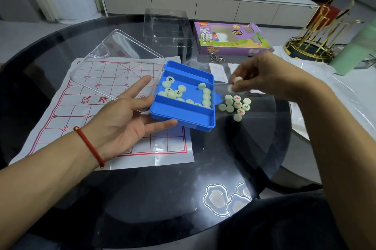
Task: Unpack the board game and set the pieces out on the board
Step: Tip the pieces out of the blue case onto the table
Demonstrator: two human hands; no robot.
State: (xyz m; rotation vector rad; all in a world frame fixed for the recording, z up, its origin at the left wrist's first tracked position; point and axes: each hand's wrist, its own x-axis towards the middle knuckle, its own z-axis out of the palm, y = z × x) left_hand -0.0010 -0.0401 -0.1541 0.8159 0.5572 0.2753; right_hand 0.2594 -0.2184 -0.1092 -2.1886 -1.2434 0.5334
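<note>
A white paper board [67, 107] with red grid lines lies on the dark glass table. On its right part rests a blue tray [189, 116] with a clear hinged lid [114, 60] standing open. Several pale green round pieces [205, 95] lie inside the tray. Another cluster of pieces [236, 105] sits on the glass to the tray's right. My left hand [126, 119] touches the tray's left side, fingers spread. My right hand [262, 75] hovers above the cluster and pinches two pale pieces [235, 83] at its fingertips.
The purple game box [230, 38] lies at the back of the table, with a clear plastic cover [164, 24] to its left. A gold wire rack [317, 32] and a green bottle [358, 46] stand at the right. A small metal ring puzzle [217, 58] lies near the box.
</note>
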